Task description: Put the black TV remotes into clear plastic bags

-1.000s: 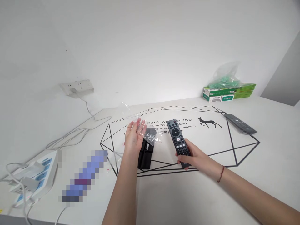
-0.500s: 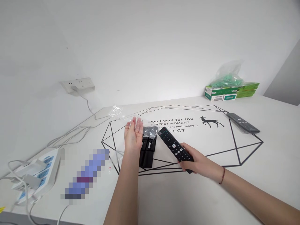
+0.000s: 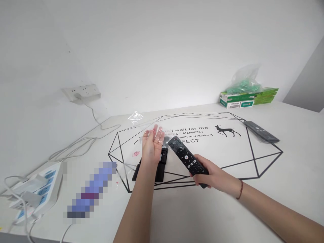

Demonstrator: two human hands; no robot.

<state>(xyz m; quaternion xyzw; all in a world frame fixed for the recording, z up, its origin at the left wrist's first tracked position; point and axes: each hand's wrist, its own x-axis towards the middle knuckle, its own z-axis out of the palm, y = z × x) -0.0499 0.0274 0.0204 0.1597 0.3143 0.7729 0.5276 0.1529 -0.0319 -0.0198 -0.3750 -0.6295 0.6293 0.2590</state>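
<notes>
Remote [image 3: 186, 158] in your right hand [image 3: 210, 174], its tip aimed at your open left palm.
Your right hand grips the remote by its near end, above the table [image 3: 177, 212]. Its long axis runs up and to the left, so the far end sits just beside your left hand [image 3: 151, 147]. That hand is raised with the fingers loosely spread and the palm turned toward the remote. Whether it pinches any clear wrap, you cannot tell. Below it lie other black remotes [image 3: 161, 167].
</notes>
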